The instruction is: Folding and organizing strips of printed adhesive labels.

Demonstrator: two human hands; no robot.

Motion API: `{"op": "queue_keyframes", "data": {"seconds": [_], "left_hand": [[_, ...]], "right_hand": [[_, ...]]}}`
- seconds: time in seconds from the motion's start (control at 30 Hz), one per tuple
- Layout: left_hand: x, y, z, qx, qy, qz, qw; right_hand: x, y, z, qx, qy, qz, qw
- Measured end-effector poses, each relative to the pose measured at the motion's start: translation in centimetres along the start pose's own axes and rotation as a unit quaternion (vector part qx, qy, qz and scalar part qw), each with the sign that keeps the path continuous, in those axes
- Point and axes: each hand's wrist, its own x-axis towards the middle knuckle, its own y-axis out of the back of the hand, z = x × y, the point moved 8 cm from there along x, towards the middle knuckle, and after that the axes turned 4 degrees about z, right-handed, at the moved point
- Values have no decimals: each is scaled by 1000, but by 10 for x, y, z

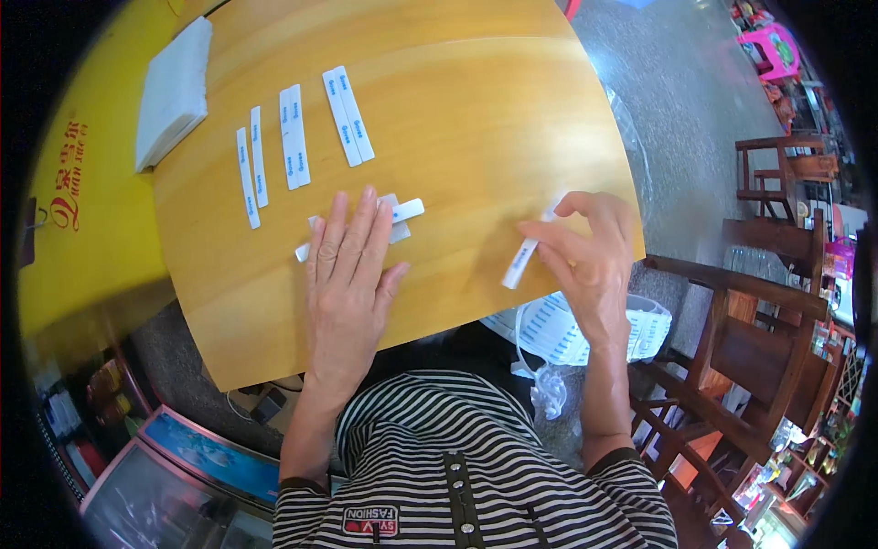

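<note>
Wooden round tabletop: left hand flat, pinning thin white paper sachets; right hand, at three o'clock, pinched another.

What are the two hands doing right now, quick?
Left hand: open, lying flat with fingers spread on white paper strips on the wooden table.
Right hand: closed, pinching one white strip at its upper end.
</note>
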Motion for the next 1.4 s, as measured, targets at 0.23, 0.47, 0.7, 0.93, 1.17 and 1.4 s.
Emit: {"op": "queue_keyframes", "data": {"seconds": [0.23,0.47,0.7,0.93,1.17,1.4], "left_hand": [[-28,19,10,-389,109,15,915],[-50,-19,-2,-674,291,-112,669],[-58,-7,-39,-564,289,-28,773],[-64,-7,-47,-630,321,2,707],[-67,9,-57,-599,311,154,721],[-76,2,-62,-548,301,124,771]], "right_hand": [[-2,2,-62,12,106,144,984],[14,-20,-95,95,192,31,976],[14,-46,-100,236,99,-97,962],[26,-57,-117,227,158,-97,956],[46,-60,-122,245,106,-72,961],[59,-71,-117,223,58,-87,969]]}}
